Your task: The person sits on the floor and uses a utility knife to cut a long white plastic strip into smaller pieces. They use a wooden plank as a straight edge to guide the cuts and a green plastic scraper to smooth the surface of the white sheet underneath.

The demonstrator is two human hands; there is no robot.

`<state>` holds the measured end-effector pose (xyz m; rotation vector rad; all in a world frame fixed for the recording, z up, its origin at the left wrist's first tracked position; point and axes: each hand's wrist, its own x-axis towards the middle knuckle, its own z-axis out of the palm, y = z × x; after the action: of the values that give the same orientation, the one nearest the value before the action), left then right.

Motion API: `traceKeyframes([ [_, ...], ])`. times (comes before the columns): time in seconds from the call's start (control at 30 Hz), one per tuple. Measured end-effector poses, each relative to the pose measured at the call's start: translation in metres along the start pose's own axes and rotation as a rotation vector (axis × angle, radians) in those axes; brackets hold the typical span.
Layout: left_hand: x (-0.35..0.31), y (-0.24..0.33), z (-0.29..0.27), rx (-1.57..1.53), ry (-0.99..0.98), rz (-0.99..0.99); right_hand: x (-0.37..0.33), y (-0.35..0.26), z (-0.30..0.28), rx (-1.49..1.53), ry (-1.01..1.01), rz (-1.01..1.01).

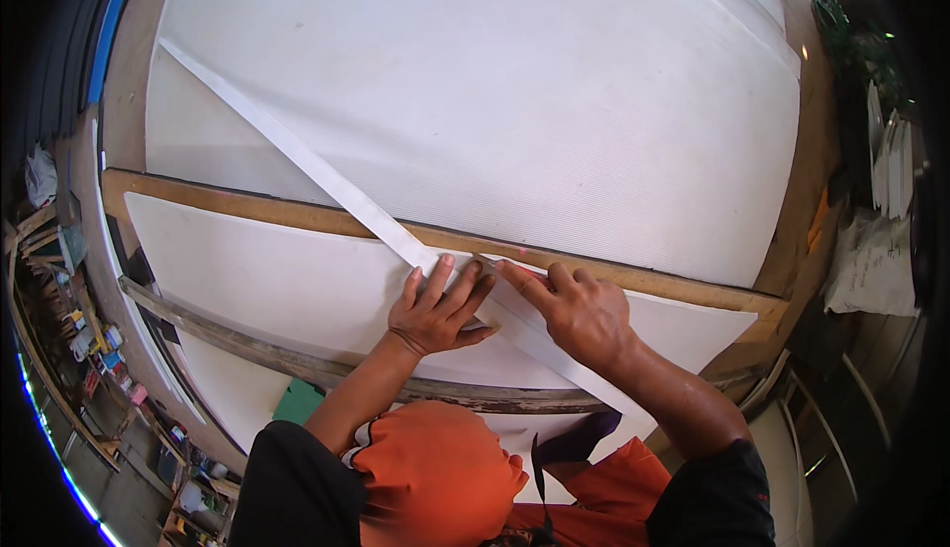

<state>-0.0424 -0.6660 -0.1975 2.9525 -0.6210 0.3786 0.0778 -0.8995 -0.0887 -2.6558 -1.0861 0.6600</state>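
A white strip (327,174), seemingly unbroken, slants across white sheets (267,255).

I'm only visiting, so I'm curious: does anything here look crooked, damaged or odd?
Yes: the long white strip slants across the big white sheet and the light wooden bar, out of line with their edges. The darker wooden rail nearer the person also looks worn and stained.

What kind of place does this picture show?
Probably a workshop: a large white sheet lies on a broad brown surface, a long white strip slants over it, and a jumble of small containers sits at the left.
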Motion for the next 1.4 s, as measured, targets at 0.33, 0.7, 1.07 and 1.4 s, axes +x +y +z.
traceKeyframes([
  [0.33,-0.002,0.000,0.001,-0.010,-0.024,-0.005,0.003,-0.010,-0.006,-0.080,-0.027,0.009],
  [0.7,0.000,-0.001,-0.002,-0.026,-0.029,-0.013,0.006,-0.012,-0.013,-0.150,-0.053,-0.009],
  [1.07,0.001,-0.001,-0.003,-0.037,-0.024,-0.018,0.003,-0.012,-0.011,-0.186,-0.033,-0.004],
  [1.4,0.000,-0.002,-0.002,-0.050,-0.012,-0.016,0.003,-0.012,-0.013,-0.148,-0.078,0.006],
])
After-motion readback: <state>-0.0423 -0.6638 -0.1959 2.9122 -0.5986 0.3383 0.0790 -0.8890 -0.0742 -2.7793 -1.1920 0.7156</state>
